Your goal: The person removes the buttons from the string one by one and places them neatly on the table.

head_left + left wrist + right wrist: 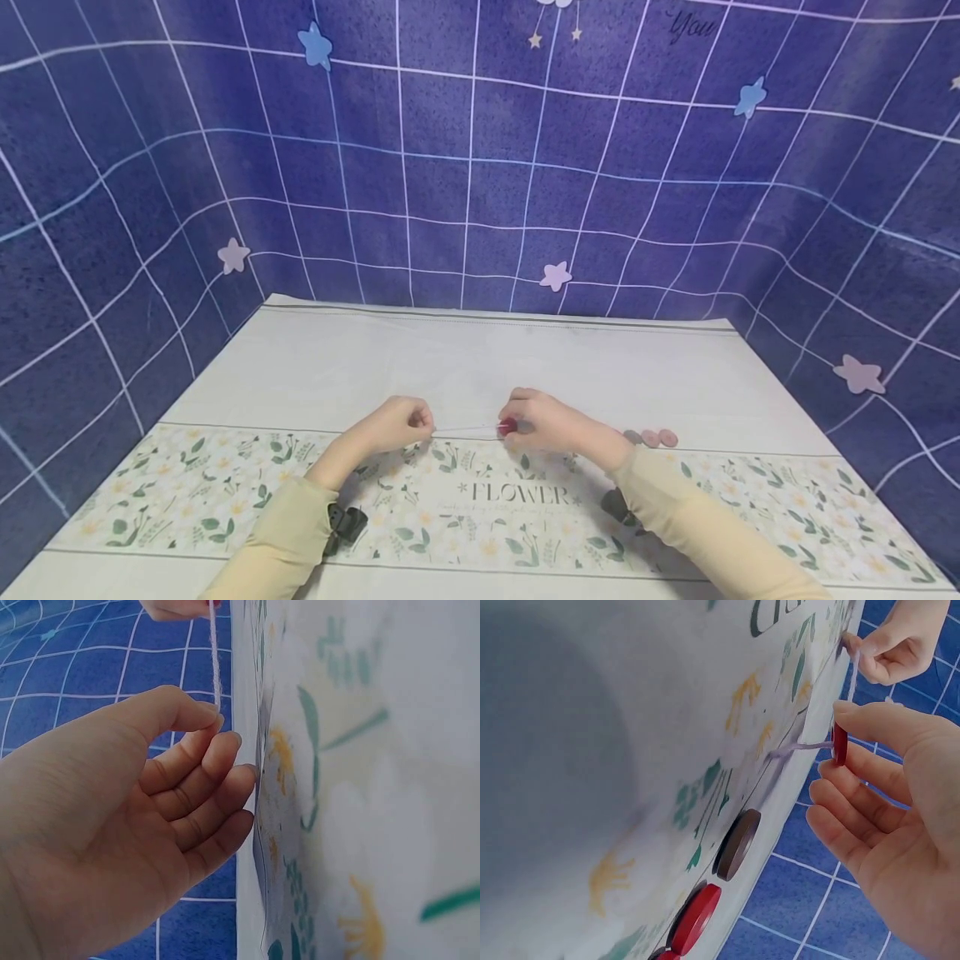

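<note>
My left hand [397,423] pinches the end of a pale lilac yarn [215,664] between thumb and forefinger, the other fingers loosely bent. The yarn runs fairly straight across to my right hand [542,418]. There, thumb and forefinger grip a round red button-like disc [840,744] by its edges. A short tail of yarn [802,746] sticks out from the disc's face on the side toward the table; whether it passes through a hole is hidden. Both hands are just above the tablecloth, the left one [127,802] close beside the cloth.
A brown disc [739,844], a red disc [697,919] and another red disc [664,955] lie in a row by my right forearm. Beneath is a white tablecloth [420,358] with a floral band [465,533]. Blue grid-patterned curtains [435,183] stand behind and at both sides.
</note>
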`<state>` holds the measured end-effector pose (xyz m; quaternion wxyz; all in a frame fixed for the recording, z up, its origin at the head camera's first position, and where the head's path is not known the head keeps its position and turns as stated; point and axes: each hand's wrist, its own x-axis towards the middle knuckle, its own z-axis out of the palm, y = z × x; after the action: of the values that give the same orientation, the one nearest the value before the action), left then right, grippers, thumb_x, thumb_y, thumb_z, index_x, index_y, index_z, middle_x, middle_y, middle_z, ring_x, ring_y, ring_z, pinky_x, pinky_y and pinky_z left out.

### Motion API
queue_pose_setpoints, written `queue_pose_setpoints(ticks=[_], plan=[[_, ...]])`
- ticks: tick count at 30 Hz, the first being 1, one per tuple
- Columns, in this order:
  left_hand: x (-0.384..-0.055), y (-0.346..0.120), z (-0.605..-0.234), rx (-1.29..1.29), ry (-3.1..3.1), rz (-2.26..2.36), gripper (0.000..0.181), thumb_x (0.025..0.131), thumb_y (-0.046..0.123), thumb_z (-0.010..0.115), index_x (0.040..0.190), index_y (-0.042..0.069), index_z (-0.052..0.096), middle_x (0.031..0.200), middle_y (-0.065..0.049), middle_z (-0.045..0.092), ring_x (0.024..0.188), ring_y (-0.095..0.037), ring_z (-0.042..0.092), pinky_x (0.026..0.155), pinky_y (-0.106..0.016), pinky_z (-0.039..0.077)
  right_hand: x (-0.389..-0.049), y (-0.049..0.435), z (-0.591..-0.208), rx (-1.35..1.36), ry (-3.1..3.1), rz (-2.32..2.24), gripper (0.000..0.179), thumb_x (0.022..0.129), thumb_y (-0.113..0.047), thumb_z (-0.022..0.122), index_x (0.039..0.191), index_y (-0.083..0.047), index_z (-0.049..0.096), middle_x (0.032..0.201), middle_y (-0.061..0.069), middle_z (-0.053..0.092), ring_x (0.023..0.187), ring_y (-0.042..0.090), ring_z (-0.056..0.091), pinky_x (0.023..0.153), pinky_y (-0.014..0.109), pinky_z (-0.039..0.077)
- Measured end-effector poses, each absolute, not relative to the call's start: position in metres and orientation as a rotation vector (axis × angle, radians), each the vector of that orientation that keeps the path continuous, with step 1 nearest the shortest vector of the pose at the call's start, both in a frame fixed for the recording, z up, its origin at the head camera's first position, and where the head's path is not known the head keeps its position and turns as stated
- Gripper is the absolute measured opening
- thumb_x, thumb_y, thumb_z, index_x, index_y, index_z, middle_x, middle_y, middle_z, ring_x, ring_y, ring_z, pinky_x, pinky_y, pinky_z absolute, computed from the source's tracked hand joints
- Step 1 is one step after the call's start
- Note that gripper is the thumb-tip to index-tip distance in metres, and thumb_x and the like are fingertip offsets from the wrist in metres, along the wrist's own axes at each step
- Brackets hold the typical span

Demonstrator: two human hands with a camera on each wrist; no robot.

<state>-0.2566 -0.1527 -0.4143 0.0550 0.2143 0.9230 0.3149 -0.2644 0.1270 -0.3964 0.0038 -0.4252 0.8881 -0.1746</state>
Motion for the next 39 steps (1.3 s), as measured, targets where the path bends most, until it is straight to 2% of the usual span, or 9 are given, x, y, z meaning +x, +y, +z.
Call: queue_pose_setpoints(ticks=[14, 39], plan=[[-0.257, -0.153, -0.415, 0.656, 2.809, 0.96, 0.003, 0.084, 0.013, 0.061, 0.081, 0.011, 0.061, 0.072, 0.005, 0.058, 0.069, -0.009, 0.053, 0.07, -0.027, 0.047, -0.264, 0.135, -0.399, -1.418, 2.782, -0.608, 0.027, 0.081, -0.016, 0.069, 0.105, -0.005, 0.066, 0.093, 0.002, 0.061, 0.087, 0.014, 0.059, 0.085, 0.029, 0.05], [-0.26, -0.156, -0.415, 0.668, 2.824, 0.91, 0.004, 0.085, 0.013, 0.06, 0.081, 0.012, 0.061, 0.071, 0.005, 0.058, 0.066, -0.009, 0.051, 0.066, -0.025, 0.047, -0.263, 0.143, -0.403, -1.355, 2.816, -0.578, 0.026, 0.081, -0.02, 0.07, 0.104, -0.007, 0.067, 0.092, -0.001, 0.06, 0.086, 0.01, 0.058, 0.086, 0.029, 0.05]])
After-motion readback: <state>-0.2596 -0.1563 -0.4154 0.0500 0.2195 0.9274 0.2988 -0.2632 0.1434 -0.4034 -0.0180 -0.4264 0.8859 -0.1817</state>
